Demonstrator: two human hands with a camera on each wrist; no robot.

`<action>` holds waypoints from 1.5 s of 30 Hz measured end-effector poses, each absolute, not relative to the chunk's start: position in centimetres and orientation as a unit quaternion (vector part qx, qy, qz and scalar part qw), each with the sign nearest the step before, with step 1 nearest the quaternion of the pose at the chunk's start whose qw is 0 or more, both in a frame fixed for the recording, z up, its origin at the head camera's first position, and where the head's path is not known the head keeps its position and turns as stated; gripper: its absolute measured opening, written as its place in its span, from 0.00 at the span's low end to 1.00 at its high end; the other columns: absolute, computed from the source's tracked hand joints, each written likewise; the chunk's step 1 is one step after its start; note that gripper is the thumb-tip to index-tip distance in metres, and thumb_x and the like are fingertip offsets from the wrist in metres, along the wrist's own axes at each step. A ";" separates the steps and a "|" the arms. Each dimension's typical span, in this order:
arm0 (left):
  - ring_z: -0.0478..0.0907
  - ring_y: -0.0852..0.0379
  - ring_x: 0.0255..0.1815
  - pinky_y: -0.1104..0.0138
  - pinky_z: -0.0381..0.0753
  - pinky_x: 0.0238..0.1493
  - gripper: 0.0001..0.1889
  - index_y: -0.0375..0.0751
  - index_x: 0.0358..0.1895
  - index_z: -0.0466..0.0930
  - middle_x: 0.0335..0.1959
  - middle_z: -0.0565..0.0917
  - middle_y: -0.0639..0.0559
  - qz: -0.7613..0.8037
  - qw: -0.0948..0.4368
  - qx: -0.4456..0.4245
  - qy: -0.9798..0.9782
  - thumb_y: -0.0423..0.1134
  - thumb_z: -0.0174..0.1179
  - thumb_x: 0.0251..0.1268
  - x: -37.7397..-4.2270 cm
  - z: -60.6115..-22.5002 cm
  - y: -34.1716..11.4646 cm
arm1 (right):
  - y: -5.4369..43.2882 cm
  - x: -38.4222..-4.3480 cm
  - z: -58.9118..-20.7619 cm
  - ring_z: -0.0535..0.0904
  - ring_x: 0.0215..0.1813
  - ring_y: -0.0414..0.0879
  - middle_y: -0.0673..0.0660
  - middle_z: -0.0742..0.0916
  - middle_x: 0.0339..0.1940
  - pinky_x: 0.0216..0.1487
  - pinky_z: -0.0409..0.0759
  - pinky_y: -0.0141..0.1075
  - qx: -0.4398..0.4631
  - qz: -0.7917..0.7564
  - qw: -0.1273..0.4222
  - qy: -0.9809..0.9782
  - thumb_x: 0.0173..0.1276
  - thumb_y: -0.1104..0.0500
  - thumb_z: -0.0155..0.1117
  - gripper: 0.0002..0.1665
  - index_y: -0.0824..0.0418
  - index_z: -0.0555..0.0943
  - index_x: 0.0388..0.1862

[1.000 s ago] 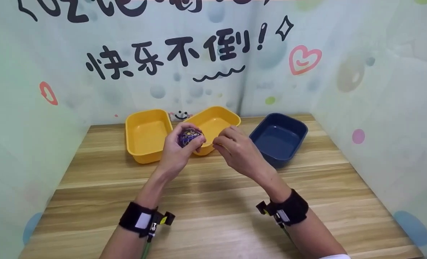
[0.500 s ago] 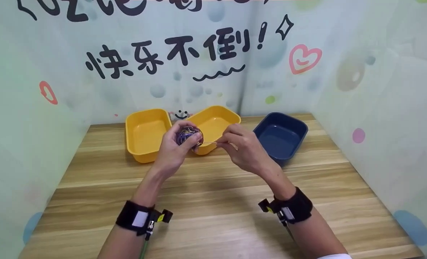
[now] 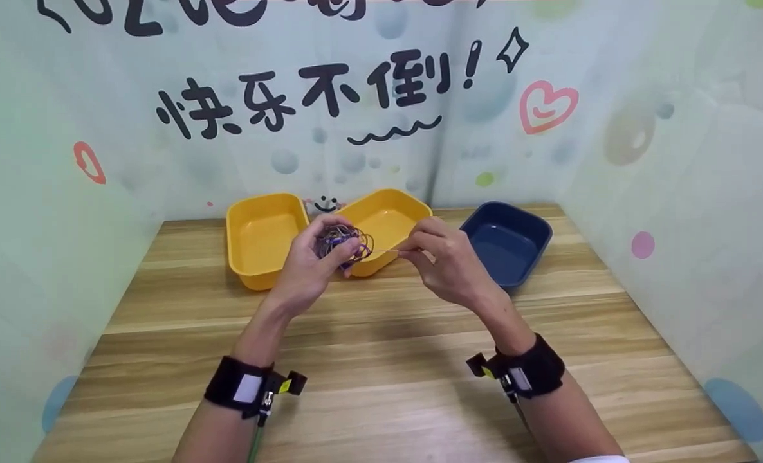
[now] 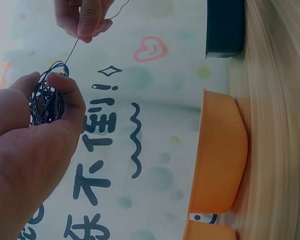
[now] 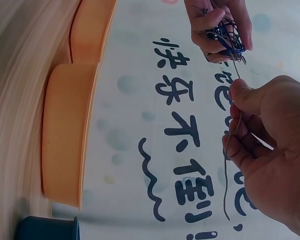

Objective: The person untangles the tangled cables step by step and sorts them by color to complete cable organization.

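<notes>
My left hand (image 3: pixel 314 260) grips a tangled ball of thin wires (image 3: pixel 343 243), blue, dark and pale strands mixed, with loops sticking out past the thumb. In the left wrist view the wire ball (image 4: pixel 47 102) sits between curled fingers and thumb. My right hand (image 3: pixel 449 263) pinches one thin grey wire (image 5: pixel 238 70) between thumb and fingertips. That strand runs taut from the ball to the pinch, and its free tail (image 5: pixel 226 185) hangs beyond the fingers in the right wrist view. Both hands are raised in front of the middle yellow bin (image 3: pixel 388 222).
Another yellow bin (image 3: pixel 243 263) stands at the left and a dark blue bin (image 3: pixel 510 283) at the right, all along the back of the wooden table (image 3: pixel 368 386). A printed cloth backdrop (image 3: pixel 356 161) rises behind and at both sides. Camera straps (image 3: pixel 240 389) circle both wrists.
My right hand has moved right, away from the left hand, and the wire stretched between them has lengthened. The ball looks looser, with loops now standing out on its right side.
</notes>
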State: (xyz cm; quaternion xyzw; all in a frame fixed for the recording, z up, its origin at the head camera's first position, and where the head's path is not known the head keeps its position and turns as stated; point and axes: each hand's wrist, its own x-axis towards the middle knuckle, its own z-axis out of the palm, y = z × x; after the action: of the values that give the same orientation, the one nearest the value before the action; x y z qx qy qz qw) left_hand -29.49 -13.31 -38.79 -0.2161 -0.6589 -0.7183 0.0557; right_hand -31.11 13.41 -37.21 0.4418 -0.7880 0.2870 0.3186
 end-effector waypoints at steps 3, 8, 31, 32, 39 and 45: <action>0.83 0.49 0.42 0.67 0.90 0.35 0.14 0.38 0.65 0.78 0.53 0.85 0.41 -0.714 0.051 -0.218 -0.663 0.35 0.67 0.84 -29.5 -38.8 -13.4 | 13.7 -31.2 -37.1 0.84 0.41 0.51 0.59 0.89 0.39 0.43 0.87 0.39 0.435 0.289 0.322 -0.790 0.76 0.64 0.79 0.04 0.63 0.92 0.38; 0.82 0.49 0.39 0.67 0.89 0.36 0.15 0.37 0.65 0.79 0.51 0.86 0.42 -0.703 0.057 -0.213 -0.676 0.35 0.67 0.85 -29.7 -38.9 -13.9 | 14.5 -31.5 -36.8 0.86 0.44 0.51 0.59 0.90 0.42 0.46 0.88 0.40 0.415 0.295 0.321 -0.799 0.78 0.61 0.77 0.07 0.63 0.92 0.38; 0.82 0.53 0.42 0.70 0.88 0.35 0.17 0.32 0.66 0.78 0.69 0.81 0.42 -0.737 0.103 -0.157 -0.649 0.36 0.66 0.85 -30.2 -38.5 -16.5 | 20.9 -34.5 -36.2 0.82 0.36 0.40 0.60 0.94 0.39 0.37 0.76 0.22 0.171 0.431 0.240 -0.853 0.77 0.59 0.80 0.05 0.60 0.97 0.45; 0.83 0.53 0.43 0.70 0.88 0.36 0.17 0.31 0.67 0.77 0.71 0.80 0.43 -0.736 0.104 -0.156 -0.650 0.36 0.66 0.85 -30.2 -38.5 -16.6 | 21.4 -34.7 -36.2 0.84 0.36 0.41 0.60 0.95 0.40 0.37 0.78 0.23 0.148 0.449 0.222 -0.853 0.77 0.58 0.80 0.07 0.60 0.97 0.47; 0.83 0.51 0.42 0.68 0.88 0.35 0.17 0.34 0.66 0.78 0.70 0.81 0.43 -0.732 0.107 -0.154 -0.655 0.36 0.68 0.84 -30.2 -38.4 -16.5 | 24.4 -36.0 -36.5 0.91 0.38 0.44 0.48 0.93 0.37 0.40 0.94 0.31 0.052 0.570 0.146 -0.807 0.78 0.57 0.78 0.17 0.71 0.93 0.53; 0.82 0.52 0.37 0.69 0.88 0.33 0.17 0.35 0.66 0.78 0.57 0.84 0.41 -0.725 0.107 -0.157 -0.662 0.36 0.68 0.84 -30.2 -38.2 -16.3 | 26.4 -37.7 -37.5 0.91 0.34 0.40 0.52 0.94 0.35 0.42 0.96 0.35 -0.027 0.550 0.144 -0.823 0.78 0.58 0.78 0.17 0.71 0.92 0.55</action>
State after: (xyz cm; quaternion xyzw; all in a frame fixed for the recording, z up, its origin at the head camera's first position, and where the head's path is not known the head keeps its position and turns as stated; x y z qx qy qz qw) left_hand -30.21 -16.28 -38.21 -0.1573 -0.6625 -0.7246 0.1067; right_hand -37.71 26.42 -37.48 -0.0271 -0.8225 0.5495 0.1439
